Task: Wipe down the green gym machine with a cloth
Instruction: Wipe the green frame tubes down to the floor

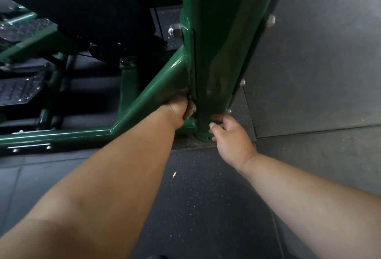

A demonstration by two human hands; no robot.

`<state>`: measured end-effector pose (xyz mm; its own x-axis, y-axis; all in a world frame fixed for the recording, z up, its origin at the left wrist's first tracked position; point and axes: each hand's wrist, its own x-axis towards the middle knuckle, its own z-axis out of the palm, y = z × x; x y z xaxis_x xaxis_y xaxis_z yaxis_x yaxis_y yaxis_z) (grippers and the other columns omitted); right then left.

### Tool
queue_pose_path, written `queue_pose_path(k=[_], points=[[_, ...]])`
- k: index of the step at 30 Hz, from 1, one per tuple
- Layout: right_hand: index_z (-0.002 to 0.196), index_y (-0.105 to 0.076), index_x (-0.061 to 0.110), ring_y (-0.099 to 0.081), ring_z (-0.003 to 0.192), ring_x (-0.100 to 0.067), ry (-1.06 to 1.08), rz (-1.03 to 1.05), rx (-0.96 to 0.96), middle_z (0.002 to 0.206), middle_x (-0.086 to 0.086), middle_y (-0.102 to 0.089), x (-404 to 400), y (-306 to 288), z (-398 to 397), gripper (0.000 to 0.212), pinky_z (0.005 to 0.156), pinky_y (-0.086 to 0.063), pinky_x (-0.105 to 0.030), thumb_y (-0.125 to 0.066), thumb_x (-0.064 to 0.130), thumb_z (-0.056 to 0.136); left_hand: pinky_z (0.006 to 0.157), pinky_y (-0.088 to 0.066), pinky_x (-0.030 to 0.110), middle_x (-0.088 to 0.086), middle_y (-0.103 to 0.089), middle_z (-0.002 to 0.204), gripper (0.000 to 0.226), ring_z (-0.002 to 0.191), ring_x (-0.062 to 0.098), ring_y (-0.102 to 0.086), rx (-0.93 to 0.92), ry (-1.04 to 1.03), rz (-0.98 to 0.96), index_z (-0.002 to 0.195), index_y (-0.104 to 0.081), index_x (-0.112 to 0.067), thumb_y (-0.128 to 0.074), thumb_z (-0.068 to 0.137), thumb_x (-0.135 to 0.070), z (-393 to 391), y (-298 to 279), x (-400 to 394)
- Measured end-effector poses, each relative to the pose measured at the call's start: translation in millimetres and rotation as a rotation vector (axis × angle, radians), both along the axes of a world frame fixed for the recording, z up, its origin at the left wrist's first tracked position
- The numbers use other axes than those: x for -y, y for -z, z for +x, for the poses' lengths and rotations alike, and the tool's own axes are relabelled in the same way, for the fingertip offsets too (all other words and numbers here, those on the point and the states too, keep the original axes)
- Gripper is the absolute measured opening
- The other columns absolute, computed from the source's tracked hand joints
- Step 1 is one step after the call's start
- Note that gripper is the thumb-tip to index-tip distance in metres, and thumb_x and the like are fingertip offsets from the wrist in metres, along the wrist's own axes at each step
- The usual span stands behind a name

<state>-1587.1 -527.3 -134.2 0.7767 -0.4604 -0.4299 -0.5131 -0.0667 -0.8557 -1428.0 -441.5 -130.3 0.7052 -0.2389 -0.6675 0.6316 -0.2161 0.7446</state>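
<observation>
Crumpled grey cloth [190, 110] gripped by left hand [177, 108], pressed into glossy green steel upright [216, 62] joint, frame centre; right hand [228, 135] loosely curled, empty. Risk: cloth snagged in seam.

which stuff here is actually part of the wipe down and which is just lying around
In the job: cloth, left hand gripping it, green upright post, diagonal green tube, right hand at the post's base.

Lying about: orange scrap, black foot plate.

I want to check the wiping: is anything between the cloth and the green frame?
Nothing visible. The left hand presses the cloth directly against the green frame, where the slanted tube joins it.
</observation>
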Motion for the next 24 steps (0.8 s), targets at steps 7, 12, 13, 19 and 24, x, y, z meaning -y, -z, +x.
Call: queue_pose_path(k=[7, 12, 13, 19, 24], points=[[0.121, -0.059, 0.036, -0.062, 0.074, -0.008, -0.039, -0.098, 0.124, 0.075, 0.008, -0.061, -7, -17, 9, 0.019, 0.07, -0.045, -0.025, -0.058, 0.028, 0.104, 0.041, -0.029, 0.024, 0.007, -0.052, 0.05, 0.046, 0.035, 0.016, -0.04, -0.002, -0.054, 0.104, 0.068, -0.056, -0.019, -0.045, 0.109, -0.037, -6, 7, -3], [0.122, -0.058, 0.033, -0.061, 0.069, -0.005, 0.036, -0.145, 0.16, 0.072, 0.017, -0.059, -3, -16, 3, 0.02, 0.067, -0.046, -0.028, -0.059, 0.028, 0.103, 0.057, -0.053, 0.027, 0.029, -0.071, 0.093, 0.038, 0.051, 0.018, -0.051, 0.056, 0.06, 0.221, 0.099, -0.071, -0.015, -0.04, 0.111, -0.033, -12, 8, 2], [0.122, -0.057, 0.032, -0.061, 0.069, -0.004, 0.056, -0.157, 0.169, 0.072, 0.017, -0.059, -3, -17, 3, 0.02, 0.067, -0.047, -0.028, -0.06, 0.029, 0.102, 0.051, -0.051, 0.022, 0.024, -0.071, 0.09, 0.035, 0.05, 0.018, -0.054, 0.025, 0.026, 0.177, 0.105, -0.071, -0.014, -0.041, 0.112, -0.031, -13, 5, 2], [0.119, -0.057, 0.029, -0.063, 0.077, -0.009, 0.094, -0.168, 0.201, 0.081, 0.002, -0.064, -2, -19, 5, 0.017, 0.074, -0.051, -0.035, -0.06, 0.028, 0.102, 0.072, -0.061, 0.028, 0.014, -0.072, 0.094, 0.022, 0.078, 0.024, -0.068, 0.006, -0.145, -0.114, 0.114, -0.068, -0.01, -0.047, 0.108, -0.014, -18, 1, -8], [0.114, -0.058, 0.028, -0.063, 0.079, -0.01, 0.096, -0.189, 0.212, 0.084, -0.001, -0.065, 1, -17, 6, 0.013, 0.073, -0.049, -0.029, -0.06, 0.025, 0.102, 0.059, -0.057, 0.018, 0.003, -0.074, 0.07, 0.021, 0.07, 0.021, -0.073, -0.06, -0.039, -0.009, 0.087, -0.067, -0.012, -0.054, 0.102, -0.02, -22, 4, -15]])
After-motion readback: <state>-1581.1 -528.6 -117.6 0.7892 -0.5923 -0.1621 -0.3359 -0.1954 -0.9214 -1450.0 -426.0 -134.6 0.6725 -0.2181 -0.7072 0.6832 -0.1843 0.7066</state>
